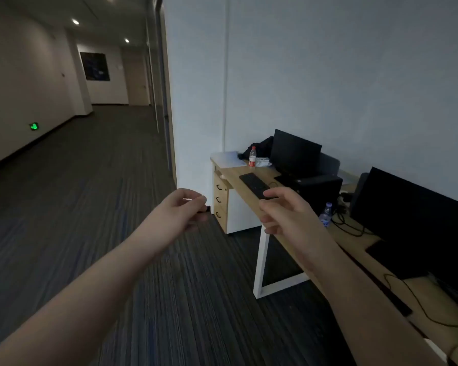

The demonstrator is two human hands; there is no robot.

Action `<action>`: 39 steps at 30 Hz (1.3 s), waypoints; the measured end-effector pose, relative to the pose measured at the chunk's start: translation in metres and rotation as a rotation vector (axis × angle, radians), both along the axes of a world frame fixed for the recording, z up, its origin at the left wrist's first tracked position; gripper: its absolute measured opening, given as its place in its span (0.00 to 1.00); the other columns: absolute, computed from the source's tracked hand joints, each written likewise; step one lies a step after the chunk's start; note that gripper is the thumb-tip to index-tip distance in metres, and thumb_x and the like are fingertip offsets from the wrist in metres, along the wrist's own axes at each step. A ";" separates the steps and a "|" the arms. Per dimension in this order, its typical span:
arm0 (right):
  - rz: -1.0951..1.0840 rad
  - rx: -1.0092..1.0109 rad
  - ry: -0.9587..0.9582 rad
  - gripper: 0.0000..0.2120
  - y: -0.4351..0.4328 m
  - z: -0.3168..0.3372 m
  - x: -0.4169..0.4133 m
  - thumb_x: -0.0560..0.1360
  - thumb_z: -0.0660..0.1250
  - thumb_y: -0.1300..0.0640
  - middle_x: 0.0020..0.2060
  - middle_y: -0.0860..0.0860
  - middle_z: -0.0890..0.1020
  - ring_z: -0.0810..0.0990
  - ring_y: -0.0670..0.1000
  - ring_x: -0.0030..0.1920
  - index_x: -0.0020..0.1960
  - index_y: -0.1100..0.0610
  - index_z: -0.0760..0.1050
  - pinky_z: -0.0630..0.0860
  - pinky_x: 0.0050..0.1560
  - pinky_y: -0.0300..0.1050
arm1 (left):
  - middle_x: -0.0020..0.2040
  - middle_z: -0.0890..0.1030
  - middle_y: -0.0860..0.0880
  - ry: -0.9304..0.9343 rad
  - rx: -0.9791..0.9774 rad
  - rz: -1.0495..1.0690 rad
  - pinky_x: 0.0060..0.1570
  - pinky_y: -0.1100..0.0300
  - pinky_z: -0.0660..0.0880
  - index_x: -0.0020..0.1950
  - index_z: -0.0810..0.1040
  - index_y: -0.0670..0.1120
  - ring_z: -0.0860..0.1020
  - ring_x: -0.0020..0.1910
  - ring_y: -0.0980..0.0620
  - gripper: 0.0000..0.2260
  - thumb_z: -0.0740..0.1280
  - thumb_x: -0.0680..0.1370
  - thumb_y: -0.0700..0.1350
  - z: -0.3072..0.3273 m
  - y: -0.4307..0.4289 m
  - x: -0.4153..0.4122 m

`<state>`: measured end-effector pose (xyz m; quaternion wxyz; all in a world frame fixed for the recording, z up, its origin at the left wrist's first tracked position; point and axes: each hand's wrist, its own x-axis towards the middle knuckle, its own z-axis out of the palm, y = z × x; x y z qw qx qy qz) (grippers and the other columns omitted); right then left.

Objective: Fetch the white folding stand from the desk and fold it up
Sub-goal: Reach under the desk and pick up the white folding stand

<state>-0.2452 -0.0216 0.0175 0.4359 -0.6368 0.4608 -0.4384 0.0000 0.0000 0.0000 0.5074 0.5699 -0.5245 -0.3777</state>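
Observation:
Both my arms reach forward over dark striped carpet. My left hand point(181, 208) is held in the air left of the desk, fingers loosely curled, and I see nothing in it. My right hand point(283, 211) hovers at the near edge of the wooden desk point(232, 174), fingers also loosely curled and empty, partly covering the black keyboard point(253, 183). No white folding stand shows in this view. A white flat object or sheet point(226, 158) lies at the desk's far left corner; I cannot tell what it is.
On the desk stand two dark monitors point(294, 151) point(413, 207), a black computer case point(317, 187), a red-labelled bottle point(252, 157), a clear bottle point(325, 215), a dark bag and cables. A drawer unit point(220, 199) sits under the desk. A corridor opens at left.

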 end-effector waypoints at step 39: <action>-0.080 -0.029 -0.034 0.13 -0.509 0.028 0.281 0.80 0.69 0.55 0.54 0.51 0.81 0.85 0.53 0.51 0.64 0.52 0.77 0.83 0.55 0.53 | 0.57 0.86 0.47 -0.040 -0.046 0.012 0.62 0.44 0.81 0.62 0.80 0.47 0.86 0.55 0.48 0.13 0.67 0.82 0.54 0.044 -0.504 0.274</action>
